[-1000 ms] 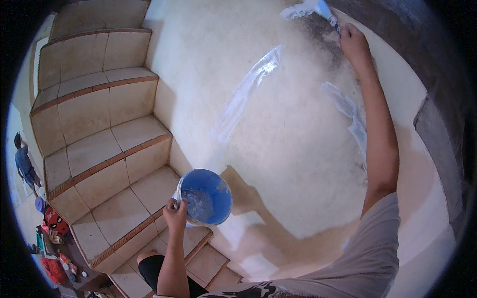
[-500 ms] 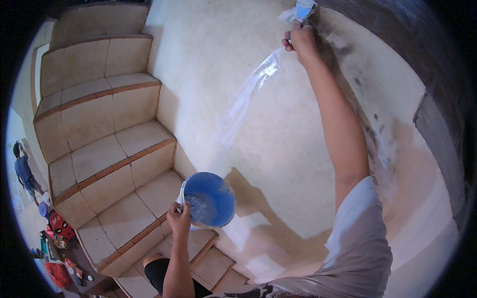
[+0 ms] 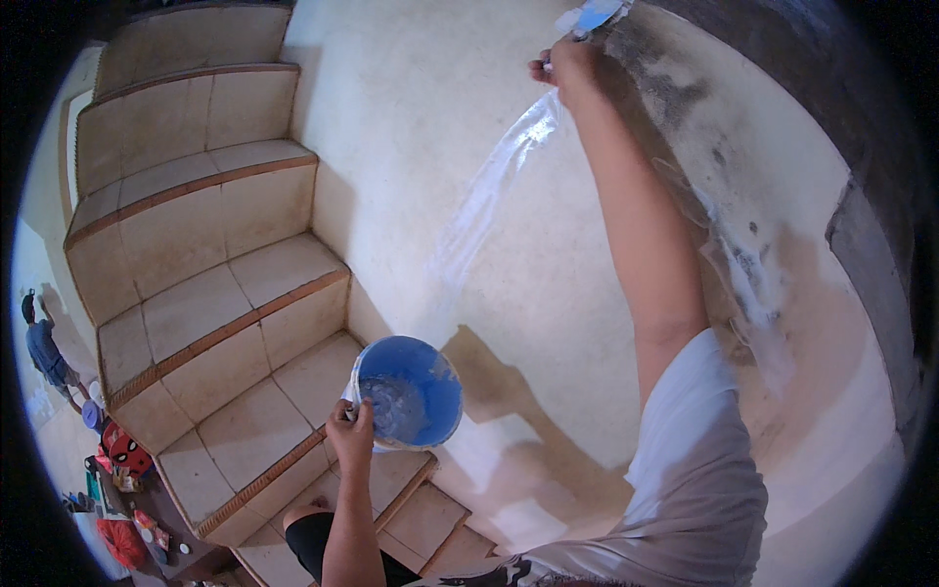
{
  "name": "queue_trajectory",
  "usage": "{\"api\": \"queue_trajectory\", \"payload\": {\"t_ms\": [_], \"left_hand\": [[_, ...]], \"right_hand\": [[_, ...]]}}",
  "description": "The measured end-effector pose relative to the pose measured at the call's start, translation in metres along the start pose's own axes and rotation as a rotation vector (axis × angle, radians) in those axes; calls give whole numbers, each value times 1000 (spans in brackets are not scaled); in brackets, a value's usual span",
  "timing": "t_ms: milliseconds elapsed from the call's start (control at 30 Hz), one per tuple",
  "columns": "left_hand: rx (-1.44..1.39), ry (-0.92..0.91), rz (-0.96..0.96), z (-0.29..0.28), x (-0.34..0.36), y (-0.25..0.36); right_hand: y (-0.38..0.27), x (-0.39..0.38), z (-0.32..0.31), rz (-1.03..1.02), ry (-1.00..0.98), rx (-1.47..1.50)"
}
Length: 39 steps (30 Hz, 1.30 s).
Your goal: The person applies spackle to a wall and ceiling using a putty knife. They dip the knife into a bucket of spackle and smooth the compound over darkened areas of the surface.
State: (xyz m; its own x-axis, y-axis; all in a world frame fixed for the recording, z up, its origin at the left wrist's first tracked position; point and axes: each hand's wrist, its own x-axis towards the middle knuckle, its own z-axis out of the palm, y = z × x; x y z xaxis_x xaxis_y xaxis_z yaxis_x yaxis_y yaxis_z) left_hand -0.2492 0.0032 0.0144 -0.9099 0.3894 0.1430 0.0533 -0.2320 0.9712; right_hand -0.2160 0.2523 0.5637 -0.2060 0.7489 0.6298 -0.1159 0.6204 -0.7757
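My left hand (image 3: 350,427) grips the rim of a blue bucket (image 3: 442,386), tilted so that its inside shows. Whitish-grey paste (image 3: 393,411) lies at the bottom of the bucket. At the top of the view, my right hand (image 3: 567,70) is closed round the handle of a putty knife (image 3: 595,15). White paste clings to the knife's bluish blade, which is at the wall (image 3: 391,157). Below this hand, a shiny wet white streak (image 3: 494,181) runs slantwise down the wall. Dark stains (image 3: 675,93) and another white smear (image 3: 751,284) lie right of my arm.
Tiled stairs (image 3: 259,279) climb along the left side of the wall. At the far left another person (image 3: 47,347) stands by a wall. Below that person, a table (image 3: 186,548) holds a red bag (image 3: 119,543) and several small items. A dark band (image 3: 861,108) edges the wall at upper right.
My right hand and the putty knife have shifted slightly left and up, and the blade has tilted. My left hand still grips the bucket, almost in the same place.
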Motion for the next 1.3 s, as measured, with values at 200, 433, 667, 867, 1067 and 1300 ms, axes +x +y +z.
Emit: {"api": "queue_trajectory", "payload": {"t_ms": [200, 433, 667, 867, 1067, 1300], "left_hand": [[-19, -22, -30, 4, 1, 0], [30, -42, -39, 7, -3, 4], [-59, -30, -47, 5, 0, -1], [-24, -23, -68, 2, 1, 7], [41, -24, -41, 5, -1, 10], [-17, -30, -44, 5, -1, 10]], "right_hand": [[43, -35, 29, 8, -81, 1], [-9, -13, 12, -138, -7, -16], [10, 1, 7, -24, -86, 20], [47, -50, 38, 105, -130, 91], [31, -17, 31, -85, -104, 7], [21, 2, 26, -28, -125, -68]]}}
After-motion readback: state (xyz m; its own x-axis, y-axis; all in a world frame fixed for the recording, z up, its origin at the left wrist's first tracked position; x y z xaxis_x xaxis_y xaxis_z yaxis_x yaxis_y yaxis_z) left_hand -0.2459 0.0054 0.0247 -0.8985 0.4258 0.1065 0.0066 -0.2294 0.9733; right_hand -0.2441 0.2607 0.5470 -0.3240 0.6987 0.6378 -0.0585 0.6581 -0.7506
